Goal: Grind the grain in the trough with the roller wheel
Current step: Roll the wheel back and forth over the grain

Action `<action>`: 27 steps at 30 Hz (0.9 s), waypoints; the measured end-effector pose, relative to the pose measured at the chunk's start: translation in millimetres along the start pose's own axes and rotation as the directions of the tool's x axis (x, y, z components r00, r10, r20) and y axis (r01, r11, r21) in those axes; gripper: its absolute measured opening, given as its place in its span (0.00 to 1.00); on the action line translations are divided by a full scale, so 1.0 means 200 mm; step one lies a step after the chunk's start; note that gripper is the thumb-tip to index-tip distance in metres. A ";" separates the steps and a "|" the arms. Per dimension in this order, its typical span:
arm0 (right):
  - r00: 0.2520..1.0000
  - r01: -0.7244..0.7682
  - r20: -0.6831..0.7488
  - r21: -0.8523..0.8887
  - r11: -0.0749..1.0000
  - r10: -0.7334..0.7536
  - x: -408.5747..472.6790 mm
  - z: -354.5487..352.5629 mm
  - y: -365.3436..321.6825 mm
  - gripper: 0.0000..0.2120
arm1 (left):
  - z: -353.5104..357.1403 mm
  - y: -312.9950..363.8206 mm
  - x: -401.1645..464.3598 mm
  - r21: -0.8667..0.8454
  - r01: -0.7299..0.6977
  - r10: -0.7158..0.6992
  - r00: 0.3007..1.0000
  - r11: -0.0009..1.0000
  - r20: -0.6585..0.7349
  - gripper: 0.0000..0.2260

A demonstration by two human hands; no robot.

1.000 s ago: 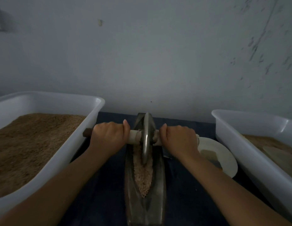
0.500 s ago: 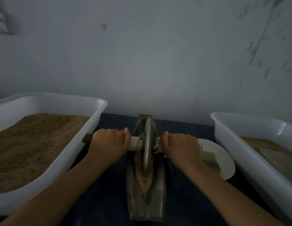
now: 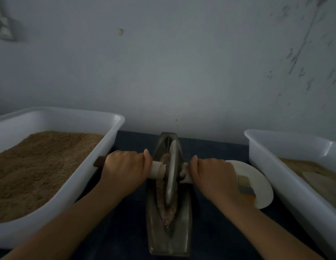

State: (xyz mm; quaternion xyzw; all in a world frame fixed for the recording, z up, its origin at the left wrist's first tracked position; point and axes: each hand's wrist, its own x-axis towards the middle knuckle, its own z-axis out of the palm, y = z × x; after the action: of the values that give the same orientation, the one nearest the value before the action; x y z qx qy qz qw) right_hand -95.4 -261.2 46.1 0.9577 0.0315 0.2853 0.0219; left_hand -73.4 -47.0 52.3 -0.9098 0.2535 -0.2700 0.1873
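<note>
A narrow metal trough [image 3: 185,218] lies lengthwise on the dark cloth in front of me. The metal roller wheel [image 3: 171,171] stands on edge in its groove, near the middle of the trough. Brown grain [image 3: 168,212] lies in the groove under and in front of the wheel. A pale axle handle [image 3: 157,169] runs through the wheel to both sides. My left hand [image 3: 125,169] grips the left part of the handle, whose dark end sticks out past my fist. My right hand [image 3: 212,175] grips the right part.
A white tub [image 3: 95,156] full of brown grain stands close on the left. Another white tub [image 3: 272,166] with some grain stands on the right. A white plate [image 3: 257,177] with a small scraper lies between the trough and the right tub. A grey wall rises behind.
The wheel and both hands have rolled a little toward me along the trough, and grain now shows behind the wheel. The view has tilted, showing more of the trough's near end.
</note>
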 end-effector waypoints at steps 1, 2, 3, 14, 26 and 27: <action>0.999 -0.014 -0.035 0.009 1.000 0.015 0.03 0.02 0.00 0.25 | 0.00 -0.01 0.02 0.009 0.014 -0.014 0.999 1.000 -0.039 0.31; 0.996 -0.024 -0.080 0.036 0.999 0.027 0.05 0.04 0.00 0.25 | 0.01 -0.01 0.04 -0.009 0.032 -0.032 0.997 0.999 -0.065 0.30; 0.992 -0.025 -0.122 0.066 0.998 0.033 0.08 0.07 0.00 0.24 | 0.02 -0.01 0.06 -0.008 0.037 -0.037 0.995 0.999 -0.095 0.28; 0.994 0.019 -0.108 0.037 0.999 -0.015 0.21 0.14 0.02 0.24 | 0.19 -0.01 0.21 0.048 0.016 -0.016 1.000 0.999 -0.007 0.25; 0.995 0.094 0.014 0.058 0.994 -0.095 -0.09 -0.06 0.01 0.20 | -0.07 0.01 -0.06 -0.214 -0.014 -0.010 0.994 0.977 -0.111 0.21; 0.996 0.090 0.010 0.066 0.994 -0.090 -0.10 -0.09 0.00 0.20 | -0.07 0.01 -0.07 -0.226 -0.024 -0.008 0.990 0.974 -0.142 0.20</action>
State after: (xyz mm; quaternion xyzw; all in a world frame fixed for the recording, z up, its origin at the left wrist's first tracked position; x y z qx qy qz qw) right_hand -121.3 -263.2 49.6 0.9574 0.0837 0.2765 0.0038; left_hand -92.6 -44.1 57.1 -0.9027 0.2991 -0.3024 0.0645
